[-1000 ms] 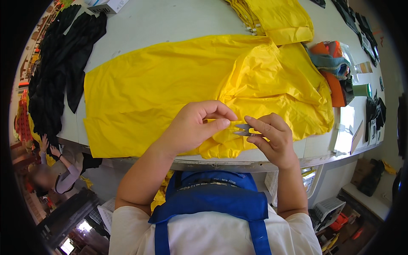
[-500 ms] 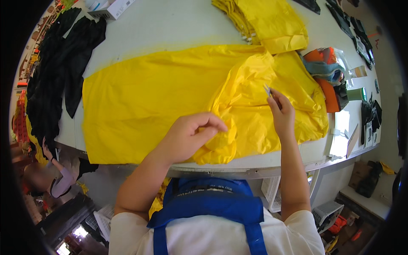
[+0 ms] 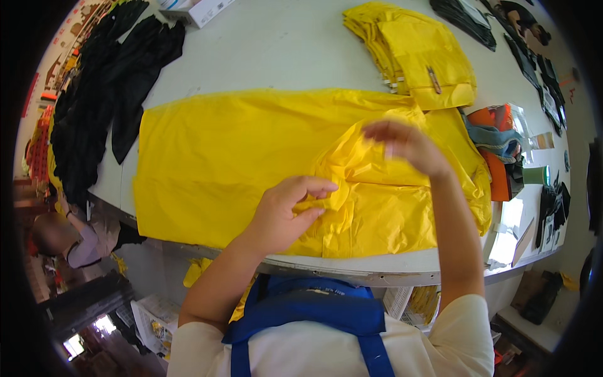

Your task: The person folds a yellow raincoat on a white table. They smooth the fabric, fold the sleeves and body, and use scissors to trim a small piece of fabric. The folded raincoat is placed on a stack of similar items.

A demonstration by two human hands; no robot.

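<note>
A large piece of shiny yellow fabric [image 3: 232, 151] lies flat across the table, bunched up and creased toward its right half. My left hand [image 3: 286, 210] is at the bunched part, with a fold of the fabric between thumb and fingers. Above the creased area my right hand [image 3: 405, 147] is smeared by motion, so its fingers are hard to read. On the folded yellow stack [image 3: 418, 44] beyond it lies a small slim tool [image 3: 434, 80] that looks like thread snips.
Black garments [image 3: 94, 107] are heaped along the left side of the table. A white box [image 3: 198, 11] stands at the back. Orange and blue items [image 3: 496, 141] and a green roll [image 3: 536, 175] sit to the right. At the lower left another person [image 3: 81, 235] stands beside the table.
My right hand no longer shows the snips it held; a similar tool now lies on the yellow stack. That hand has swung left over the fabric. My left hand now has fabric between its fingers.
</note>
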